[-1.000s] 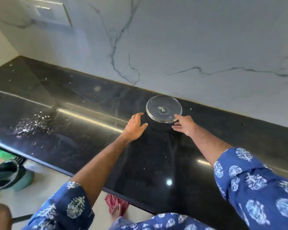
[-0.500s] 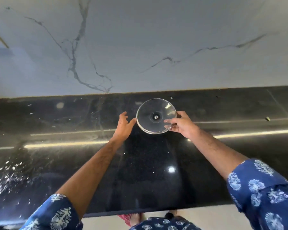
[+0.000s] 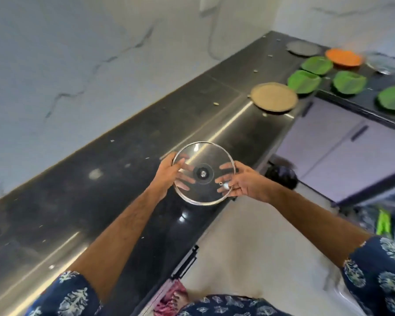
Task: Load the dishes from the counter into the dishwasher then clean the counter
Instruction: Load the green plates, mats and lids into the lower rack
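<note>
The glass lid [image 3: 203,174] is up off the counter [image 3: 114,179], held at mid-frame between both hands: left hand [image 3: 167,176] and right hand [image 3: 249,183] grip opposite rims, fingers spread underneath. It looks rigid, slick and breakable; the metal rim seems the safest hold.

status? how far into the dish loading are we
Early. Nothing visibly loaded; no dishwasher clearly in view. In hand: the glass lid, held off the counter by left hand and right hand at its rim. Left: tan plate, orange plate, green leaf plates, a grey plate, plus crumbs on the counter to wipe.
</note>
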Demonstrator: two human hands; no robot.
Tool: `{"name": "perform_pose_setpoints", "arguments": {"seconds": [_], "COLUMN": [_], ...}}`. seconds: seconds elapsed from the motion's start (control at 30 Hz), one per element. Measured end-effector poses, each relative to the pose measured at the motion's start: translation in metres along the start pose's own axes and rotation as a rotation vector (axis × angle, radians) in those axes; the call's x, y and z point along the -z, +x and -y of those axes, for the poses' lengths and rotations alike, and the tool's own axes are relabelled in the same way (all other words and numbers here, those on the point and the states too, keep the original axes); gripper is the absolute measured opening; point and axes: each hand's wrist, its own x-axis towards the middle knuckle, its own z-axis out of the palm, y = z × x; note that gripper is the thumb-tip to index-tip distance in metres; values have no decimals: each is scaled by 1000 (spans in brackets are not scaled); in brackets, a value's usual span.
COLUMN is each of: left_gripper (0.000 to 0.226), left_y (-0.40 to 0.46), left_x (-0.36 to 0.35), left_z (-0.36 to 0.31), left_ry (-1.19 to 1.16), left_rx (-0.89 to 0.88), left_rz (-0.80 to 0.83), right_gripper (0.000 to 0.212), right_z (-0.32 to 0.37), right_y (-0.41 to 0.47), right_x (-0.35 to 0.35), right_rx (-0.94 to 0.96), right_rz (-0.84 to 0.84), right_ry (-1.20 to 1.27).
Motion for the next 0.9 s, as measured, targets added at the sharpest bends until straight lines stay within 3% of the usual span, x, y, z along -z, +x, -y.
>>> {"name": "perform_pose_setpoints", "arguments": {"seconds": [0.07, 0.17, 0.33, 0.43, 0.73, 0.9], "left_gripper": [15, 22, 11, 16, 22, 10], "left_y": [9, 16, 11, 4, -17, -1], "left_x": [-52, -136, -295, -388, -599, -681], "left_z": [-6, -8, 8, 22, 68, 85], "left_ry": [53, 144, 263, 321, 418, 577], "left_rx": [6, -4, 5, 39, 104, 75], "left_rz": [111, 286, 471, 654, 910, 1140], "right_gripper": [41, 46, 41, 42, 51, 40], "right_z": [-10, -32, -94, -134, -229, -264], "right_y": [-35, -92, -197, -261, -383, -415], "right_x": [39, 96, 190, 239, 333, 368], "right_rx": [5, 9, 43, 104, 265, 253], "right_rz": [-49, -126, -114, -246, -714, -799], "right_ry": [49, 166, 303, 368, 708, 837]}}
